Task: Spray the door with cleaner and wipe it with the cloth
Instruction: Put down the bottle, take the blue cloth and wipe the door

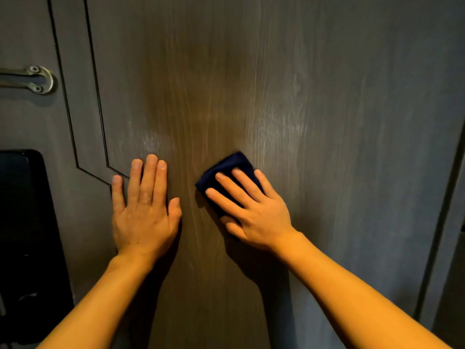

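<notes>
A dark wood-grain door [251, 84] fills the view, with faint damp streaks shining around its middle. My right hand [254, 212] lies flat over a folded dark blue cloth [231, 165] and presses it against the door, fingers spread. My left hand [143, 210] rests palm-flat on the door to the left of the cloth, fingers together and holding nothing. No spray bottle is in view.
A metal latch bracket [37, 79] is screwed on at the upper left. Below it sits a black lock panel [25, 235] at the left edge. Grooved trim lines [95, 96] run down the door's left part. The door's edge and frame [442, 210] run down the right side.
</notes>
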